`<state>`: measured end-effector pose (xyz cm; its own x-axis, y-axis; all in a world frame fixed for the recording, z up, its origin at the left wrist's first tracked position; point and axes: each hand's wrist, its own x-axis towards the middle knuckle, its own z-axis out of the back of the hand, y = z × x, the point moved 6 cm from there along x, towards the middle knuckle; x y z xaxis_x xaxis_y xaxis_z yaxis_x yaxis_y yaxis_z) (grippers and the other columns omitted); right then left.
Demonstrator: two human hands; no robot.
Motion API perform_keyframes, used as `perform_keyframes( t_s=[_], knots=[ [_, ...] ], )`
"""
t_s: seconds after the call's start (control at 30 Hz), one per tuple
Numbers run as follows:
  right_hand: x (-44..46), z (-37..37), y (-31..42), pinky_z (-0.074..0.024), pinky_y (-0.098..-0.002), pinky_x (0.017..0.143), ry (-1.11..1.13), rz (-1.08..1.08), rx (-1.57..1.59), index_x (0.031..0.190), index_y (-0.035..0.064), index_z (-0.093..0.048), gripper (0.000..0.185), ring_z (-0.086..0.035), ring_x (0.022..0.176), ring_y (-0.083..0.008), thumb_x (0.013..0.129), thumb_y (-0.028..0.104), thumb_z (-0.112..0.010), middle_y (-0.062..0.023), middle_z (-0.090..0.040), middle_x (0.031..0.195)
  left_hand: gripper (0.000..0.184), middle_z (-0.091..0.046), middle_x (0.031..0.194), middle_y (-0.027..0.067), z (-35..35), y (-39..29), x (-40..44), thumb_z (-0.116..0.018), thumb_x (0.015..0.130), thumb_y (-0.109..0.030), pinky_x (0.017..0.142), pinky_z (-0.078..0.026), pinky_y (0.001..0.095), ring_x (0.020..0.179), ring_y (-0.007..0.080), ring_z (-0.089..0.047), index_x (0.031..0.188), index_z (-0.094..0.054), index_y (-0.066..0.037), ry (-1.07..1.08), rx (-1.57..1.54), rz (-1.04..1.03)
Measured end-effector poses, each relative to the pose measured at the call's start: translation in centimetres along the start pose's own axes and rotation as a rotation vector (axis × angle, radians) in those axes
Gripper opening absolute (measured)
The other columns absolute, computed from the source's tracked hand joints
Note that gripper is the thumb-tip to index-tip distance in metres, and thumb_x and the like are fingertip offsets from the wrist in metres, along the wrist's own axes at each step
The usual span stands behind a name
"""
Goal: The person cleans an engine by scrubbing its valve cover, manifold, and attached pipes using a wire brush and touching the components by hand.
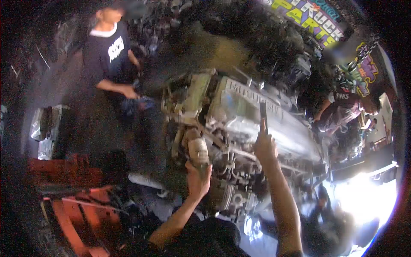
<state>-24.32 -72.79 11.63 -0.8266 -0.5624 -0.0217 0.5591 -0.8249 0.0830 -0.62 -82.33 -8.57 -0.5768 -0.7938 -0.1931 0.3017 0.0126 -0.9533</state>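
A large metal engine with raised lettering on its long silvery cover fills the middle of the view. At its near left side is a brownish cylinder with a pale label, which could be a filter or a bottle. My left hand is wrapped round the lower end of that cylinder; its fingers are partly hidden. My right hand grips a dark, narrow, straight tool above the engine's near side. Its tip points at the lettered cover. Blur hides the tool's exact kind.
A person in a dark shirt stands beyond the engine on the left. Another person is at the right. Red metal parts lie at lower left, a silvery part above them. Dark piled parts line the back.
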Motion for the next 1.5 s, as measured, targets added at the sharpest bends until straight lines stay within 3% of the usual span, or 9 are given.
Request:
perform_keyframes(
  t_s=[0.3, 0.43, 0.53, 0.7, 0.87, 1.0, 1.07, 1.27, 1.5],
  knots=[
    [-10.4, -1.5, 1.3, -0.0468, -0.0474, 0.049, -0.269, -0.099, 0.746, 0.144, 0.0124, -0.031, 0.057, -0.063, 0.056, -0.034, 0.096, 0.021, -0.06, -0.0196, -0.065, 0.073, 0.065, -0.044, 0.129, 0.0291, 7.3, -12.4, -5.6, -0.06, 0.098, -0.03, 0.1, -0.045, 0.0506, 0.116, 0.0418, -0.054, 0.146, -0.029, 0.001, -0.138, 0.626, -0.516],
    [-18.2, -3.5, 8.3, -0.0567, -0.0482, 0.056, -0.112, 0.014, 0.611, 0.139, 0.0138, -0.038, 0.052, -0.069, 0.07, -0.0391, 0.094, 0.021, -0.064, -0.0201, -0.067, 0.085, 0.053, -0.055, 0.128, 0.0183, 7.2, -14.1, -9.6, -0.05, 0.103, -0.025, 0.1, -0.045, 0.0411, 0.118, 0.0267, -0.054, 0.146, -0.032, 0.002, 0.259, -0.413, -0.158],
    [-22.8, -3.6, 13.5, -0.0563, -0.0402, 0.055, -0.38, 0.464, 0.455, 0.147, 0.0025, -0.035, 0.057, -0.067, 0.072, -0.0334, 0.095, 0.015, -0.055, -0.022, -0.062, 0.103, 0.045, -0.057, 0.132, 0.0135, 8.6, -13.0, -11.8, -0.053, 0.101, -0.024, 0.104, -0.043, 0.0369, 0.12, 0.0239, -0.055, 0.138, -0.047, 0.0, 0.013, -0.379, 0.047],
    [-25.2, -2.8, 15.3, -0.0477, -0.0475, 0.089, 0.152, 0.661, 0.561, 0.148, 0.0038, -0.035, 0.068, -0.053, 0.111, -0.0396, 0.087, 0.018, -0.063, -0.0235, -0.053, 0.122, 0.031, -0.065, 0.105, 0.0112, 13.4, -9.4, -11.5, -0.049, 0.1, -0.013, 0.083, -0.051, 0.0338, 0.095, 0.0187, -0.061, 0.127, -0.05, 0.002, -0.082, -0.173, 0.03],
    [-23.3, -3.6, 9.1, -0.0397, -0.0561, 0.096, -0.109, 0.309, 0.507, 0.144, 0.0076, -0.041, 0.07, -0.047, 0.114, -0.0442, 0.083, 0.021, -0.072, -0.0239, -0.047, 0.129, 0.036, -0.055, 0.111, 0.0185, 15.9, -5.1, -7.1, -0.048, 0.102, -0.018, 0.072, -0.051, 0.0361, 0.092, 0.0231, -0.057, 0.128, -0.041, 0.005, -0.224, 0.751, -0.573],
    [-20.9, -5.9, 4.8, -0.0303, -0.0578, 0.106, -0.165, 0.127, 0.373, 0.143, 0.0082, -0.042, 0.066, -0.039, 0.127, -0.0454, 0.09, 0.038, -0.066, -0.0278, -0.042, 0.135, 0.046, -0.053, 0.096, 0.012, 14.0, -12.6, -3.4, -0.055, 0.102, -0.023, 0.042, -0.045, 0.0274, 0.054, 0.0123, -0.049, 0.139, -0.032, -0.009, -0.112, -0.001, -0.072],
    [-20.6, -7.6, 4.6, -0.0313, -0.0557, 0.105, -0.149, 0.061, 0.414, 0.143, 0.0071, -0.044, 0.064, -0.042, 0.124, -0.0435, 0.091, 0.039, -0.064, -0.026, -0.046, 0.133, 0.04, -0.055, 0.088, 0.0127, 13.6, -15.2, -0.3, -0.055, 0.103, -0.024, 0.039, -0.044, 0.0292, 0.055, 0.0114, -0.052, 0.134, -0.036, -0.008, -0.005, 0.106, -0.196],
    [-20.4, -8.1, 4.5, -0.0386, -0.0483, 0.099, -0.269, -0.116, 0.489, 0.133, 0.0026, -0.052, 0.047, -0.054, 0.109, -0.0392, 0.094, 0.028, -0.054, -0.0211, -0.06, 0.116, 0.045, -0.065, 0.098, 0.0219, 14.5, -18.9, 12.5, -0.058, 0.098, -0.016, 0.076, -0.052, 0.0463, 0.088, 0.0407, -0.064, 0.142, -0.05, -0.011, -0.19, 0.587, -0.724],
    [-19.7, -7.7, 5.1, -0.0428, -0.048, 0.094, -0.237, -0.101, 0.446, 0.123, 0.0007, -0.059, 0.042, -0.056, 0.104, -0.0385, 0.094, 0.03, -0.05, -0.0205, -0.061, 0.11, 0.04, -0.066, 0.091, 0.0221, 10.5, -17.7, 23.2, -0.058, 0.096, -0.02, 0.055, -0.055, 0.0452, 0.066, 0.0349, -0.067, 0.135, -0.059, -0.016, -0.033, 0.929, -0.651]
  ],
)
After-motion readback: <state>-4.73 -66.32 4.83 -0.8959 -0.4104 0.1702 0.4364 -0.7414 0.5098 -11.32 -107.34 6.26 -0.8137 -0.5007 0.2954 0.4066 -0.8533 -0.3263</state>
